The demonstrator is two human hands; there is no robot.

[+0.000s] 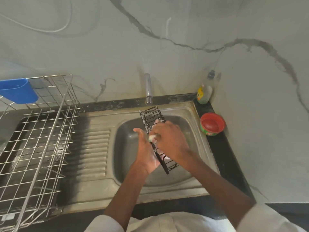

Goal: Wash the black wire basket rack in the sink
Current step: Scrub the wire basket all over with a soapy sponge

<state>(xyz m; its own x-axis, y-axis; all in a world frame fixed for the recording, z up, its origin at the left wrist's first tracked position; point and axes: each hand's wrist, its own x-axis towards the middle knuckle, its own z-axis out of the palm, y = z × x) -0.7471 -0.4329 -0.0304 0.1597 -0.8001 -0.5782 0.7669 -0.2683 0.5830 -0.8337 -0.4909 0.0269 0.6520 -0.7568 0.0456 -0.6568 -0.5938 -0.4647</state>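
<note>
- I see the black wire basket rack held over the basin of the steel sink, tilted, its far end just below the tap.
- My left hand supports the rack's near left side, palm soapy, thumb stretched out; whether the other fingers curl round the wire I cannot tell.
- My right hand lies over the rack's middle, fingers curled around a small foamy scrubber pressed against the wires.
- On the left drainboard stands a steel dish rack with a blue plastic holder.
- At the right corner: a dish soap bottle and a red-lidded tub.
</note>
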